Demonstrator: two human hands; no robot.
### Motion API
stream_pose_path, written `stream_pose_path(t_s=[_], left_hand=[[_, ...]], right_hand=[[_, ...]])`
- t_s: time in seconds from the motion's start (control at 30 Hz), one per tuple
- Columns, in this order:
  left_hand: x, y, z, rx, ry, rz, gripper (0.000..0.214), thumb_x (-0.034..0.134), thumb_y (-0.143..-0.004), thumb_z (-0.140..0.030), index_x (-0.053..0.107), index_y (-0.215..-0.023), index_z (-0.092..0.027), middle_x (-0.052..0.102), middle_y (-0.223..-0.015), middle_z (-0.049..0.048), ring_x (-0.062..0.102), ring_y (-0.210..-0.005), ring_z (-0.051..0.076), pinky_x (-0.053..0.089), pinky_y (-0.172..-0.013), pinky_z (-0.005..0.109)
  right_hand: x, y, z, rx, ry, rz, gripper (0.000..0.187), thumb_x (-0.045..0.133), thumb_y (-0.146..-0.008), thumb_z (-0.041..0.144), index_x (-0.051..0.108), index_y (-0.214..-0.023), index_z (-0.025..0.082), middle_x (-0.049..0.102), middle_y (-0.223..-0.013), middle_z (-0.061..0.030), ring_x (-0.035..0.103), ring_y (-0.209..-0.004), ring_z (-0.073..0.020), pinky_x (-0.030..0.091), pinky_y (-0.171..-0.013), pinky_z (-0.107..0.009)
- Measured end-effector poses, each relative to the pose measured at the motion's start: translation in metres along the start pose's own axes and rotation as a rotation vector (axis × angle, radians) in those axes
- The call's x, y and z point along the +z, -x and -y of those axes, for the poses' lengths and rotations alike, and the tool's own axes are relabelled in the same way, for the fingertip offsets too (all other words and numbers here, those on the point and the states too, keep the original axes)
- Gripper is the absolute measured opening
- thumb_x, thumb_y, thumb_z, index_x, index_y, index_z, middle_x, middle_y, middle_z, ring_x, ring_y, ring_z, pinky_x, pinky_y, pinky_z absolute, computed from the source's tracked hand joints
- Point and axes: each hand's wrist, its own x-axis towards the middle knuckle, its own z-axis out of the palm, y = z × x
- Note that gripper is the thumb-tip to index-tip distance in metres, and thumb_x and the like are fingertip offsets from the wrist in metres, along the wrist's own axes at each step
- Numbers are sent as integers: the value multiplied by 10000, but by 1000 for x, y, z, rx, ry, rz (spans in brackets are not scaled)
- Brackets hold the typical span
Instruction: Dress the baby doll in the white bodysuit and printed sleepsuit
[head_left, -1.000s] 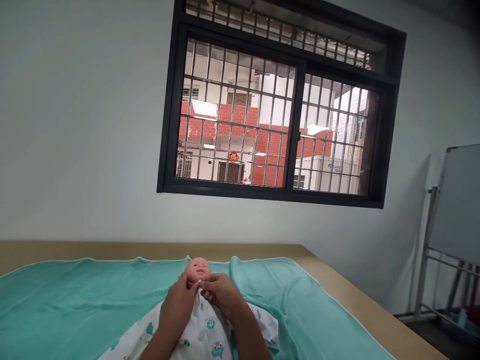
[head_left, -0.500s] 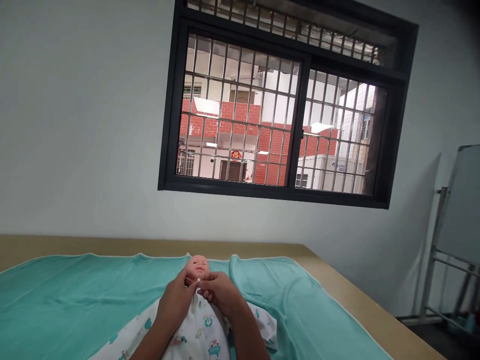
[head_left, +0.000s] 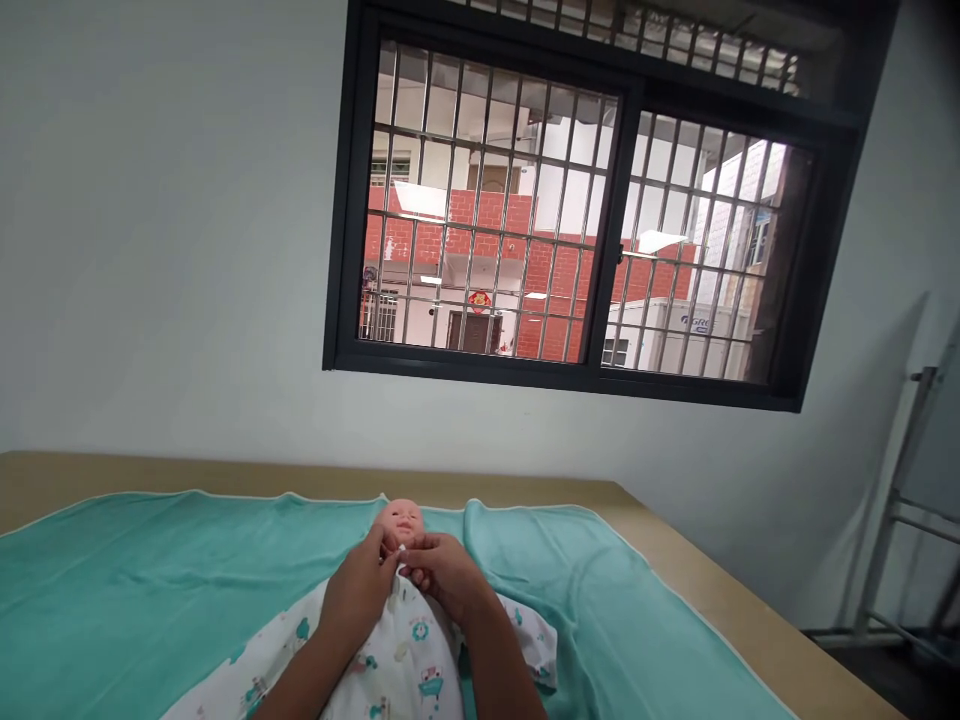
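A baby doll (head_left: 403,516) lies on its back on a green blanket (head_left: 187,580), its head toward the wall. It wears white baby clothes (head_left: 412,650) printed with small coloured figures. At the neck, my left hand (head_left: 364,585) pinches the collar from the left side. My right hand (head_left: 448,578) grips the collar from the right, its thumb and forefinger meeting the left fingertips just under the doll's chin. A small white bit of the collar shows between the fingers. Whatever fastener may be there is covered by my fingertips.
The blanket lies over a tan table (head_left: 675,590) that reaches the wall. Above it is a dark-framed window (head_left: 480,365) with metal bars. A white metal stand (head_left: 889,500) stands on the floor beyond the table's right side.
The camera view has shifted slightly, and the stand now sits farther right in it. Both hands remain at the doll's collar with nearly the same pinch.
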Motion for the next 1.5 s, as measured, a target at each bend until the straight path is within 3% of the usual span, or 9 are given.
stream_pose_path(t_s=[0.4,0.93,1.33,1.5], left_hand=[[-2,3,-2,-50,-3,16,111,427,-887,-294,514,-923,-234,678,-924,9,614,-838,167,354,-641,245],[-1,3,1,-1,41,-4,137,422,-869,-339,507,-846,-234,660,-857,-10,590,-806,169,352,-645,257],[0,-2,8,58,175,26,174,427,-846,-357,509,-765,-227,636,-762,-14,580,-759,178,381,-680,280],[-1,-6,10,39,345,54,159,468,-787,-326,551,-861,-214,680,-829,9,630,-812,194,431,-752,299]], right_hand=[[0,0,0,22,-18,-8,257,806,-557,249,663,-689,81,610,-545,-5,439,-458,-31,266,-473,-175],[-1,3,-1,4,-68,-11,190,753,-559,172,687,-707,74,586,-524,9,432,-466,-31,263,-465,-159],[2,3,-4,-13,-98,-55,190,725,-565,162,693,-728,69,590,-556,0,409,-452,-13,238,-446,-149],[-1,1,-4,-14,-86,-34,166,735,-576,168,690,-704,72,586,-548,4,417,-455,-19,245,-433,-150]])
